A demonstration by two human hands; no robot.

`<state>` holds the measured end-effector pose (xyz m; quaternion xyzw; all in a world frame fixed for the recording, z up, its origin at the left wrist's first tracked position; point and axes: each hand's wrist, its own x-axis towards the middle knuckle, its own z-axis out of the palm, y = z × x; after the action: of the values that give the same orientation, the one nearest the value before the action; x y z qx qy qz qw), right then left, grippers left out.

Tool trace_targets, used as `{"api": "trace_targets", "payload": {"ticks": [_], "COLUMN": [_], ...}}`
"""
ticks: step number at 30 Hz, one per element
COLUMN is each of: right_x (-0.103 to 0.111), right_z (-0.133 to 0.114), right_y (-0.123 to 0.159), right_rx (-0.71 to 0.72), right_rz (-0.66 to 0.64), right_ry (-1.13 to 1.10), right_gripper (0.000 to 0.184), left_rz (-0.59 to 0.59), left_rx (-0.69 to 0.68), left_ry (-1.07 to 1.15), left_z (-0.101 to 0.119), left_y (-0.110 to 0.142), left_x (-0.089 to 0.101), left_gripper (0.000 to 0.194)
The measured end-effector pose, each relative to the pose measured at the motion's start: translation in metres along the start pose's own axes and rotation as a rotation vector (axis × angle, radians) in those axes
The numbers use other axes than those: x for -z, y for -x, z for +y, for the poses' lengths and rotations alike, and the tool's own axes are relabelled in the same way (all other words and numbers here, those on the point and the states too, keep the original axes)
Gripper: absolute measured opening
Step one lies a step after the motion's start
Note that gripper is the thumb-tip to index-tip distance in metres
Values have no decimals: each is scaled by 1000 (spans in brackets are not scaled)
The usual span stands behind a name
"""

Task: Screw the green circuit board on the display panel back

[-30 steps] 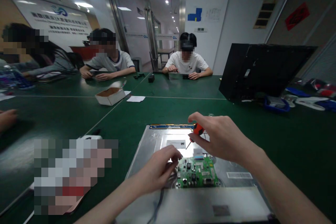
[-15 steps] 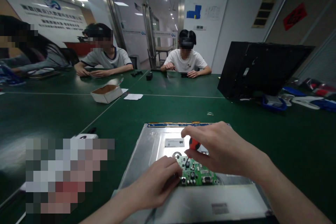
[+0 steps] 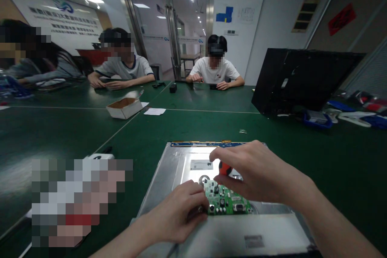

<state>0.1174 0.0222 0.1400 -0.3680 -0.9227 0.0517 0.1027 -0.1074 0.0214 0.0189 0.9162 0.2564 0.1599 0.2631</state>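
Observation:
My right hand (image 3: 244,167) is closed on the red and black handle of a screwdriver (image 3: 225,168), held over a green circuit board (image 3: 226,199). The screwdriver's tip is hard to make out against the board. My left hand (image 3: 186,211) rests at the board's left edge with its fingers curled in; what they hold, if anything, is hidden. Under both hands lies a flat silver metal panel (image 3: 169,169), with a blue strip (image 3: 196,144) along its far edge. The board sits on the panel's near middle.
A black monitor (image 3: 302,80) stands at the right, near a blue tray (image 3: 316,119). An open white box (image 3: 124,108) and a paper sheet (image 3: 155,111) lie farther off on the green table (image 3: 193,127). Several people sit across it. A blurred-out item lies at the left.
The view has shifted very slightly. Both hands keep nearly the same place and grip; the screwdriver handle has turned a little and its shaft shows less clearly.

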Motion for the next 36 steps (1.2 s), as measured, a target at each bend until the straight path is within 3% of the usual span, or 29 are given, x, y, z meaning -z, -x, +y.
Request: {"api": "trace_targets", "payload": {"ticks": [12,36], "right_x": [-5,-8], "right_z": [-7,-12], "right_y": [-3,-3], "right_rx": [98,159], "right_rz": [-80,-63], "right_ry": [-70,-83], "right_gripper": [10,7], "left_rz": [1,24], "left_rx": [68,77], "left_ry": [59,178], "left_z": [-11,-16], "left_y": [-1,1], "left_x": [-4,-5], "left_gripper": [12,6]}}
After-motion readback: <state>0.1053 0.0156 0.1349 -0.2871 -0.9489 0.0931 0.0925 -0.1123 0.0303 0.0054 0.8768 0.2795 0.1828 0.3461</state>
